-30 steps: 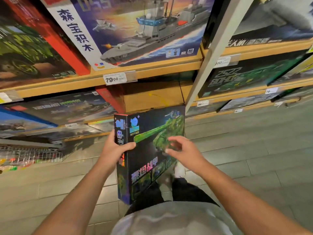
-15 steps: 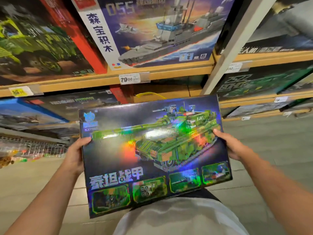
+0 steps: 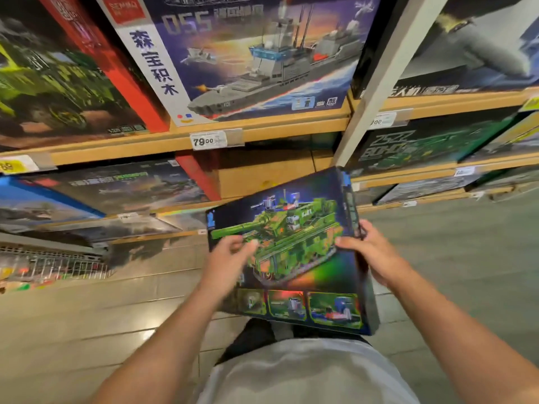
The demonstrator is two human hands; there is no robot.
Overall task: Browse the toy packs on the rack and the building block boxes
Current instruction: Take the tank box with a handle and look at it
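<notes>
The tank box is gripped at its right edge by the right hand, fingers curled; the blurry left hand is laid on its front, grip can't be told

A dark building block box with a green tank printed on its front is held tilted over the tiled floor. The right hand grips its right edge, thumb on the front. The left hand, blurred, lies on the front near the left edge. Behind, wooden shelves carry a warship box above a 79.00 price tag.
</notes>
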